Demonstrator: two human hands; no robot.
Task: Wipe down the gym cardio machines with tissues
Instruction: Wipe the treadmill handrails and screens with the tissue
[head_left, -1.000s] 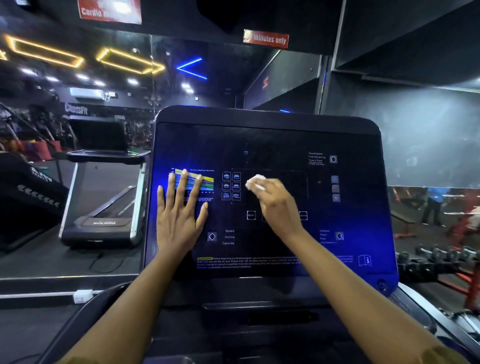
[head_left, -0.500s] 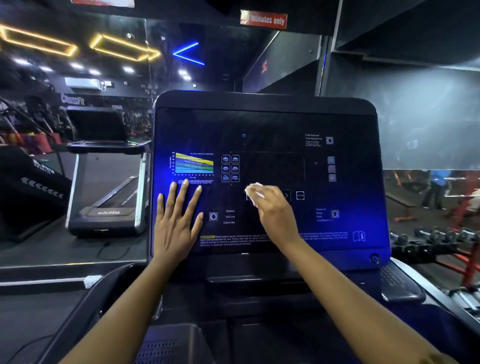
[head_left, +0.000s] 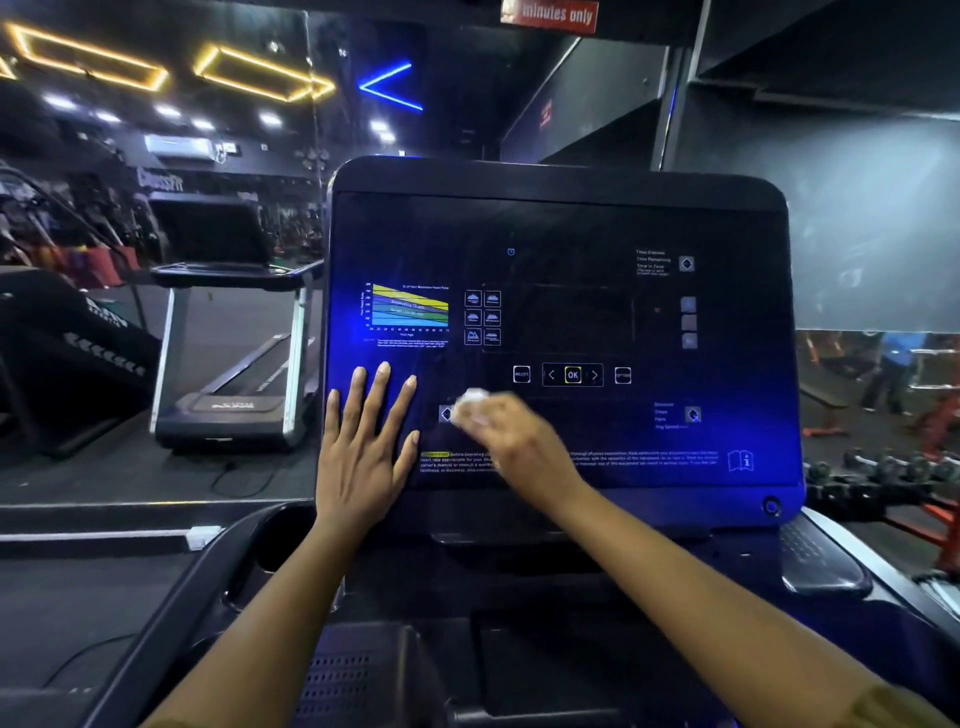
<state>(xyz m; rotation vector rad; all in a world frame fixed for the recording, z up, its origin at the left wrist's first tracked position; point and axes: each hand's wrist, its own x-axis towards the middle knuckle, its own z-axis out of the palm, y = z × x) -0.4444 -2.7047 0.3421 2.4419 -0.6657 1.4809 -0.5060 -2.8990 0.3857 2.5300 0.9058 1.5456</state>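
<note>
Under right hand (head_left: 514, 447), crumpled tissue (head_left: 470, 401)

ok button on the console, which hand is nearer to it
Right. The right hand, gripping the tissue, is just below-left of the OK button; the left hand lies flat much farther left.

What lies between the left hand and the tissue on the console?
In the head view, only bare console panel and a diamond-shaped button beside the tissue; the left hand rests flat.
</note>
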